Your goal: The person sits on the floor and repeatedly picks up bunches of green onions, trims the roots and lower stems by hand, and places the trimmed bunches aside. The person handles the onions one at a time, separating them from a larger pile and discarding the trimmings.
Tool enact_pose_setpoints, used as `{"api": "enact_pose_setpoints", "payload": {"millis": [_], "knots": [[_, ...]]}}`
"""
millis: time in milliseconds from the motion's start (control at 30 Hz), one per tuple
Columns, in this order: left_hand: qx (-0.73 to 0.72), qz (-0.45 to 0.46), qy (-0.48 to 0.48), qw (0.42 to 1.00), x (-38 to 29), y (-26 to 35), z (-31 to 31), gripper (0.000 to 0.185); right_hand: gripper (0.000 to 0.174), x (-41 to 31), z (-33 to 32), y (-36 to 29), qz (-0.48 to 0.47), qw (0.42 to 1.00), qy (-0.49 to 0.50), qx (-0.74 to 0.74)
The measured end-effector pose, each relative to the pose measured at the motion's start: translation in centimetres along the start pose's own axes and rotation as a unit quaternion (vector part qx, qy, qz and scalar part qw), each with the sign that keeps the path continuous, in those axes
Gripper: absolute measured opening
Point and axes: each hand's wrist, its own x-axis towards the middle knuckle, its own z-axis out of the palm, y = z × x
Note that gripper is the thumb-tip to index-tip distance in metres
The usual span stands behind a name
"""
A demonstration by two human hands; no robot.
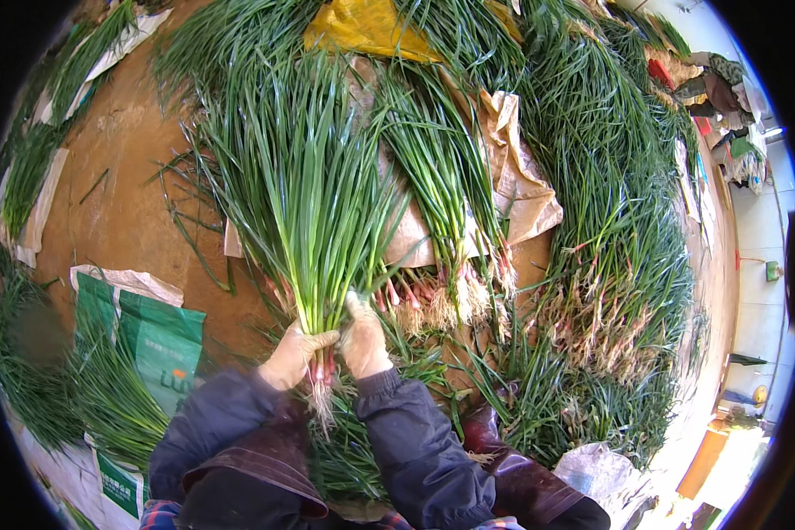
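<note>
My left hand [290,356], in a pale glove, is closed around the lower stalks of a bunch of green garlic [318,218]. The long leaves fan away from me, while the pinkish stem bases and pale roots [320,397] hang below the grip. Against the right side of the stalks is my right hand [366,339], gloved too, with its thumb pointing up. Its other fingers are hidden, so whether it grips the stalks cannot be told. Right of the hands, more bunches [447,225] lie with their roots towards me, partly on a tan woven sack [520,179].
A long heap of green garlic [603,165] runs along the right. A yellow sheet [371,30] lies at the far side. On the left are a green printed sack [165,344] and more garlic [106,384] on the brown floor [132,165]. A person [722,93] is at the far right.
</note>
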Motion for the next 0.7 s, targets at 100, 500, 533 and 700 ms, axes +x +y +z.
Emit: {"api": "enact_pose_setpoints", "payload": {"millis": [100, 500, 533, 700], "knots": [[-0.026, -0.092, -0.019, 0.995, -0.5, 0.1, 0.0, 0.032, 0.020, 1.3, -1.1, 0.4, 0.039, 0.958, -0.027, 0.284], [-0.080, 0.028, -0.024, 0.996, -3.9, 3.4, 0.4, 0.032, 0.026, -2.1, 1.9, -8.3, -0.094, 0.958, 0.008, -0.272], [-0.084, -0.024, -0.008, 0.996, -3.5, 3.0, 0.2, 0.031, 0.027, -2.5, 2.1, -7.4, -0.172, 0.919, -0.049, -0.352], [-0.029, -0.019, 0.007, 0.999, -2.0, 0.4, 0.1, 0.043, 0.031, -3.0, 1.9, -2.5, -0.290, 0.700, -0.008, -0.652]]}}
